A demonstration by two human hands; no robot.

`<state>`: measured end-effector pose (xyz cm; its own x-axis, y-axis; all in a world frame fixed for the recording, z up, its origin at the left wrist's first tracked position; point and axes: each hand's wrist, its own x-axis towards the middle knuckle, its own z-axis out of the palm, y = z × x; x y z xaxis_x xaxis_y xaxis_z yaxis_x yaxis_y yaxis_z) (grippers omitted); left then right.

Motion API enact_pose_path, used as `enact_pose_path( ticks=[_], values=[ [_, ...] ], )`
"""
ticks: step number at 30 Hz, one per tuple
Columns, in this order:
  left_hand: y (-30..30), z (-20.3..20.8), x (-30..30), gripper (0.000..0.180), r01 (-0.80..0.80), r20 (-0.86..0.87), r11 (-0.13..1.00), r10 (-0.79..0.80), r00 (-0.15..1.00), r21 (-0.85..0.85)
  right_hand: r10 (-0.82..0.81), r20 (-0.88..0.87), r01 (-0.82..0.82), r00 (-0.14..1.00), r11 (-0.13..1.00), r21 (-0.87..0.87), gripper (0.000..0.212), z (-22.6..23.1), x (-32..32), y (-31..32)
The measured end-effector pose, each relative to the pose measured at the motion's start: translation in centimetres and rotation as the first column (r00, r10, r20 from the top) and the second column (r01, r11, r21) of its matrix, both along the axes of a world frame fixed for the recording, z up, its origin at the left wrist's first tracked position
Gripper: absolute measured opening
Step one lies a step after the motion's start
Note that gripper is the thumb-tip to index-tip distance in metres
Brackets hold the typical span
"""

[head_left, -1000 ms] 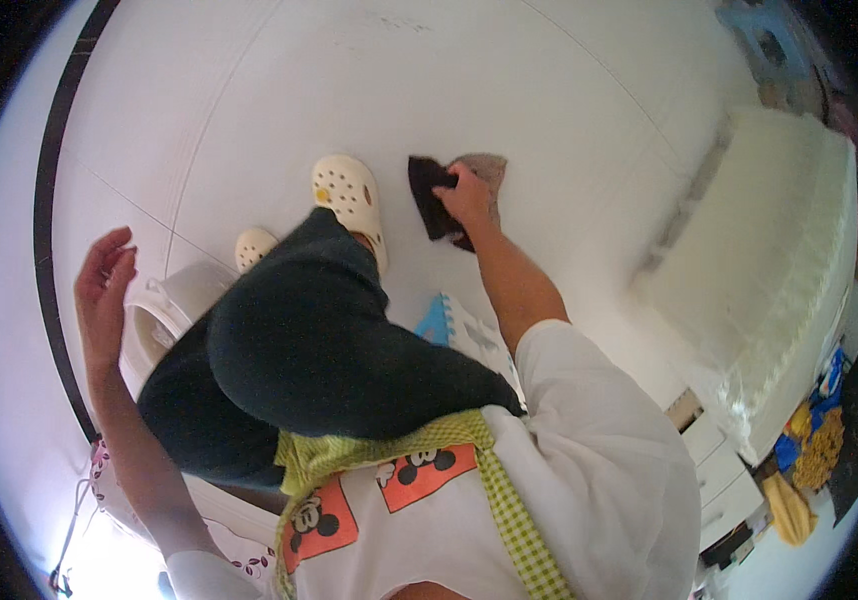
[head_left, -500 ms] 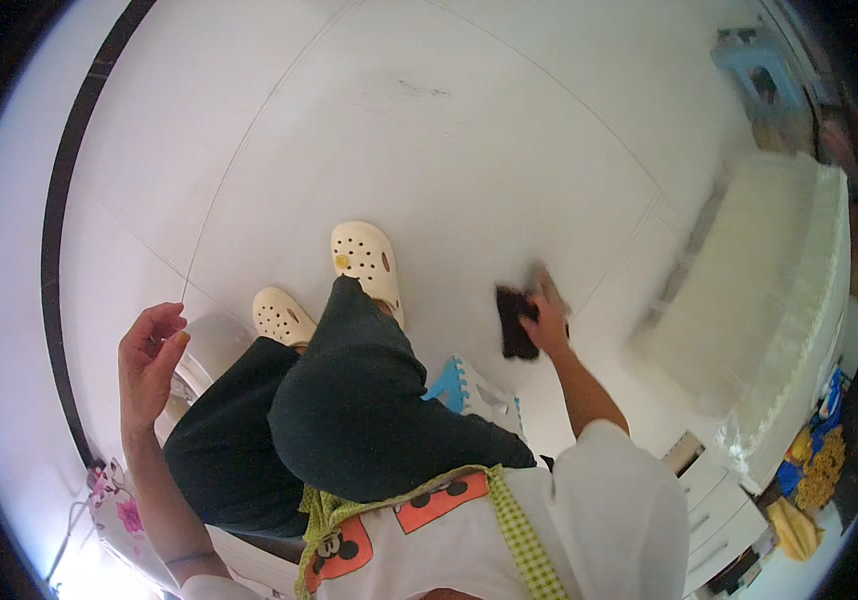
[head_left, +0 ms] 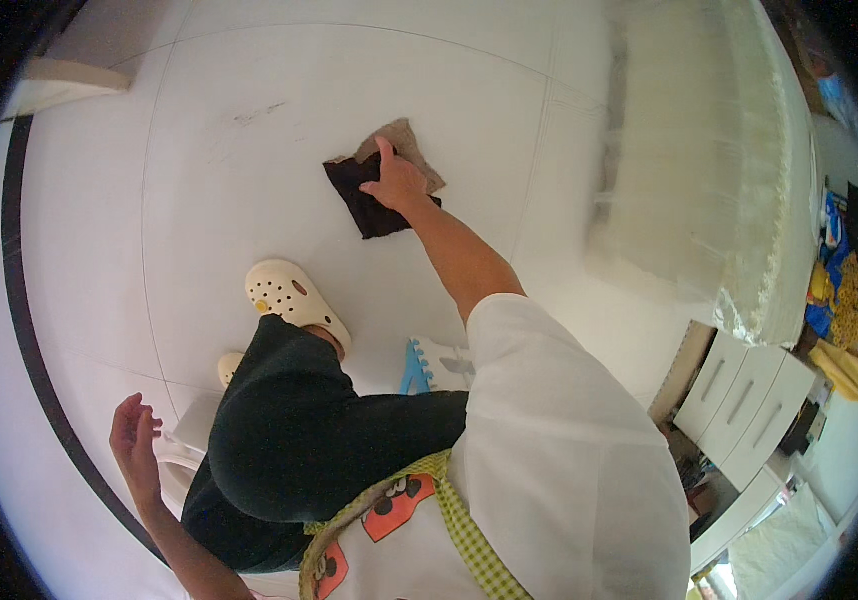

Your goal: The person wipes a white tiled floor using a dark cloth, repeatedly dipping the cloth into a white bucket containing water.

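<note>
Here the right hand (head_left: 396, 183) presses flat, fingers apparently spread, on a dark cloth (head_left: 369, 203); left hand (head_left: 134, 440) hangs open, empty.

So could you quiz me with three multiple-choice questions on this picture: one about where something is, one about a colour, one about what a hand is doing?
1. Where does the dark brown folded cloth lie?
A. on the white tiled floor
B. on the bed
C. on the drawers

2. What colour are the perforated clog shoes?
A. black
B. cream
C. blue

3. What is the left hand doing?
A. gripping the cloth
B. holding a shoe
C. raised and open, holding nothing

Answers: 1 A, the cloth lies flat on the tiles under the right hand. 2 B, the clog is pale cream against the dark trousers. 3 C, its fingers are spread in the air beside the knee.
</note>
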<state>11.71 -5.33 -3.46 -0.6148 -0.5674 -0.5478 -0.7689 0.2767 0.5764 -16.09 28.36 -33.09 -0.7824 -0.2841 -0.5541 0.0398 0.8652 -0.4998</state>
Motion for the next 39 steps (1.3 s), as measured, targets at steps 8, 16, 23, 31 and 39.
enact_pose_path(
  ticks=[8, 16, 23, 31, 39],
  values=[
    [0.5, 0.1, -2.8, 0.026, 0.109, 0.041, 0.991, -0.105, 0.994, -0.084, 0.046, -0.407, 0.14, 0.912, 0.899, 0.416, 0.058, 2.5, 16.9, 22.5],
    [1.5, -1.1, -2.2, 0.027, 0.107, 0.032, 0.994, -0.106, 0.994, -0.03, -0.919, -0.27, 0.803, 0.287, 0.077, 0.591, 0.102, -4.2, 18.3, 34.9],
    [0.9, -0.6, 1.2, 0.027, -0.018, 0.122, 0.993, 0.032, 0.992, -0.119, -0.5, -0.438, 0.664, 0.747, 0.606, 0.439, 0.095, -3.4, 0.7, 23.7],
    [1.0, -1.0, 0.9, 0.025, 0.088, 0.124, 0.993, -0.078, 0.989, -0.075, 0.204, -0.338, -0.137, 0.919, 0.968, 0.212, 0.076, -3.4, -7.0, 8.2],
    [1.5, -0.9, -2.1, 0.023, 0.281, 0.064, 0.952, -0.275, 0.959, -0.122, 0.255, -0.395, -0.242, 0.882, 0.967, 0.084, 0.066, -1.2, 7.1, 13.7]
  ],
)
